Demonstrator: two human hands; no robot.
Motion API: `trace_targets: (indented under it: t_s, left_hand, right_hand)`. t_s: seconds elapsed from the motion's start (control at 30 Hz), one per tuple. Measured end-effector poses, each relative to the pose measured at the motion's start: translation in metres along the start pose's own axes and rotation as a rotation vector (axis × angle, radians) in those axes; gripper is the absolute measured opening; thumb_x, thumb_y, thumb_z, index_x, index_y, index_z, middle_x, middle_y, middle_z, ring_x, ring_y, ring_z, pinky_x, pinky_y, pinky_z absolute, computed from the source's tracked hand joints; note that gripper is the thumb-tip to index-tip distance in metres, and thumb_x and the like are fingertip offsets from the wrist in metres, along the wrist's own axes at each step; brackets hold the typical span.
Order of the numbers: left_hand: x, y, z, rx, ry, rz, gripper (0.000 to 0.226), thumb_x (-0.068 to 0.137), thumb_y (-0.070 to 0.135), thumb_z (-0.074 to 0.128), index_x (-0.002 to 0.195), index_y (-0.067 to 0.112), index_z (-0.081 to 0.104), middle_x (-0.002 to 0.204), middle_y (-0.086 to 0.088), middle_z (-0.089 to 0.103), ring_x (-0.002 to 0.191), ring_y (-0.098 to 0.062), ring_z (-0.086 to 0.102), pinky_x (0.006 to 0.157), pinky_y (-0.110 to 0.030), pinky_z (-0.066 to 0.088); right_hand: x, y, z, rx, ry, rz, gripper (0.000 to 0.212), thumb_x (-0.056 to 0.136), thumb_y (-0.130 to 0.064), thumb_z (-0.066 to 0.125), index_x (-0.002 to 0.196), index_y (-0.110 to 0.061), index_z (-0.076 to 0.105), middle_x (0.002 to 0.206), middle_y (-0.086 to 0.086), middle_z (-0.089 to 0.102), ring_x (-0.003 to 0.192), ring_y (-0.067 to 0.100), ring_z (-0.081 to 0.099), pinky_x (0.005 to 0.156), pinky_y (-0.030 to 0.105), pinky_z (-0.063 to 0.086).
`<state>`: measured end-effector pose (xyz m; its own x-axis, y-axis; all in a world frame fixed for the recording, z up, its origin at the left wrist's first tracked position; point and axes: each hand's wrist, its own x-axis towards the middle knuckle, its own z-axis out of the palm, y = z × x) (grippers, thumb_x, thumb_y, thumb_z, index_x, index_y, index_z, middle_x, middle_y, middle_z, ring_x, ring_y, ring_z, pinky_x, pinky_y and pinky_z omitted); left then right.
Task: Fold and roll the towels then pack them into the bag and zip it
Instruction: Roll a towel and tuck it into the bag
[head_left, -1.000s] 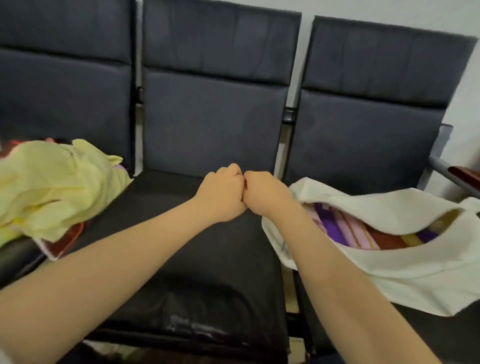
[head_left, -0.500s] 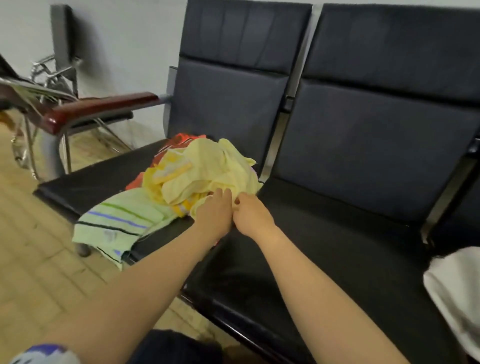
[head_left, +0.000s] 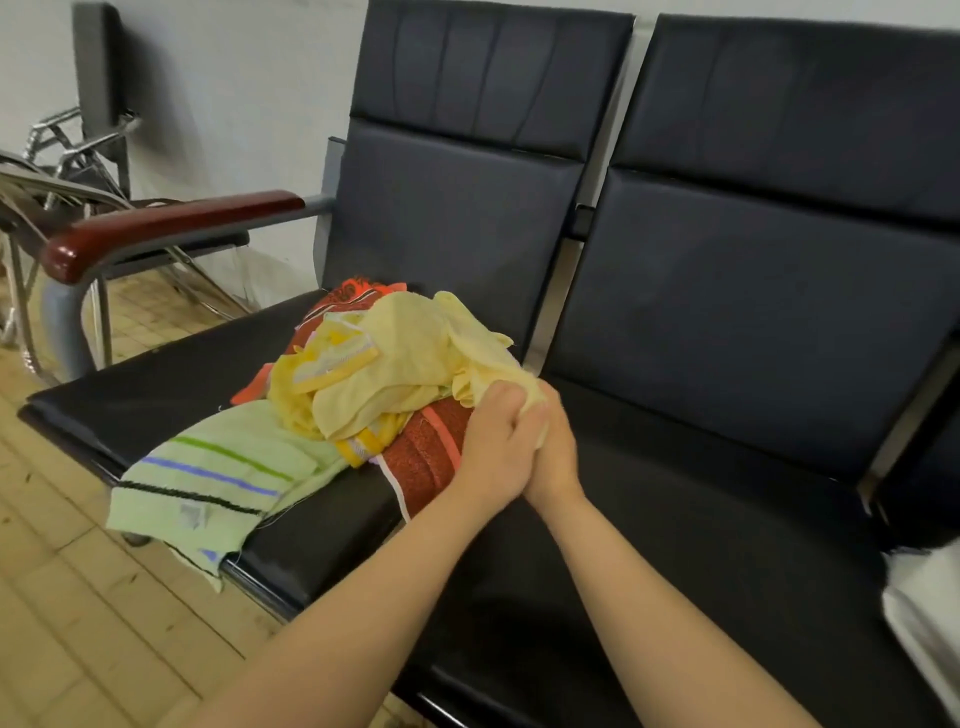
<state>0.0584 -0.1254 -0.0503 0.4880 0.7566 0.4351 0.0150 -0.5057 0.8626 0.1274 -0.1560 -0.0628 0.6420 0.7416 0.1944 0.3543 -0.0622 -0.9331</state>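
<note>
i saw my left hand (head_left: 493, 441) and right hand (head_left: 557, 453) pressed together, both pinching a corner of the crumpled yellow towel (head_left: 395, 358). it lay heaped over a nubby red towel (head_left: 426, 457) on the glossy black padded seat (head_left: 156, 384).

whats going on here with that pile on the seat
A person is picking a towel out of a loose pile on the left seat. The left hand and right hand, pressed close together, both grip one corner of the yellow towel on top. Under it lie a red towel and a green striped towel, which hangs over the seat's front edge. None of them is folded or rolled yet.
</note>
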Motion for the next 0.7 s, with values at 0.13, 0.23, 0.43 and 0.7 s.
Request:
trace_targets:
  t_s: [0.13, 0.23, 0.43, 0.7]
  left_hand:
    - [-0.017, 0.020, 0.012, -0.144, 0.048, 0.165, 0.015, 0.084, 0.029, 0.050, 0.083, 0.015, 0.054, 0.088, 0.008, 0.050, 0.088, -0.006, 0.050, 0.081, -0.021, 0.040]
    - [-0.028, 0.011, 0.025, 0.221, 0.106, 0.113, 0.053, 0.076, 0.031, 0.064, 0.123, 0.014, 0.048, 0.127, -0.001, 0.043, 0.119, -0.016, 0.040, 0.100, -0.036, 0.039]
    - [-0.058, 0.009, 0.060, 0.718, -0.449, 0.089, 0.048, 0.087, 0.049, 0.058, 0.126, 0.023, 0.048, 0.133, 0.001, 0.049, 0.126, -0.018, 0.042, 0.115, -0.049, 0.020]
    - [-0.096, 0.027, 0.098, 0.236, -0.532, -0.156, 0.026, 0.100, 0.015, 0.036, 0.080, 0.015, 0.052, 0.083, 0.003, 0.053, 0.087, -0.021, 0.052, 0.078, -0.030, 0.042]
  right_hand:
    - [0.001, -0.018, -0.049, 0.562, 0.240, 0.020, 0.021, 0.095, -0.001, 0.051, 0.110, -0.009, 0.062, 0.100, 0.003, 0.068, 0.088, 0.012, 0.067, 0.076, 0.027, 0.056]
    - [-0.003, -0.033, -0.101, 0.727, 0.352, 0.061, 0.013, 0.097, -0.016, 0.053, 0.103, -0.017, 0.064, 0.094, 0.001, 0.069, 0.092, 0.022, 0.065, 0.076, 0.034, 0.055]
    - [-0.025, -0.054, -0.199, 0.848, 0.252, 0.256, 0.023, 0.092, -0.043, 0.056, 0.097, -0.022, 0.065, 0.070, -0.005, 0.067, 0.068, 0.016, 0.066, 0.062, 0.031, 0.054]
    - [-0.054, -0.004, -0.253, -0.411, 0.202, 0.360, 0.068, 0.088, -0.027, 0.068, 0.143, -0.009, 0.032, 0.129, 0.011, 0.051, 0.112, 0.028, 0.055, 0.088, 0.039, 0.049]
